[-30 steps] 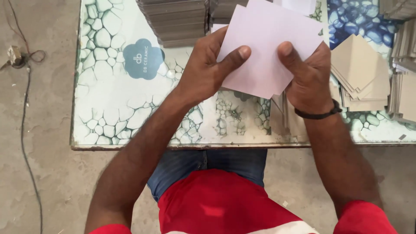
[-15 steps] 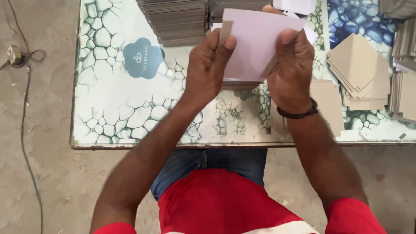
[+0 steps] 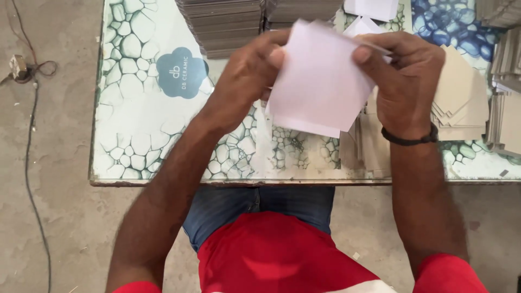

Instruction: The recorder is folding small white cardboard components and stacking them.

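Both hands hold a pale lilac-white sheet of paper (image 3: 320, 81) above the table, folded so its lower edge shows a doubled layer. My left hand (image 3: 247, 76) grips the sheet's upper left side, fingers curled behind it. My right hand (image 3: 404, 76), a dark band on its wrist, pinches the upper right edge with the thumb on top. The paper hides part of the table under it.
A tile-patterned tabletop (image 3: 146, 125) with a blue flower-shaped sticker (image 3: 182, 72). Tall stacks of grey card (image 3: 222, 24) at the back, fanned tan card pieces (image 3: 461, 97) at right, more white sheets (image 3: 374, 8) at the back. A cable (image 3: 27, 135) on the concrete floor, left.
The sheet was open and flat a second ago; it has been folded over and turned, and both hands have shifted up and closer to the sheet's top edge.
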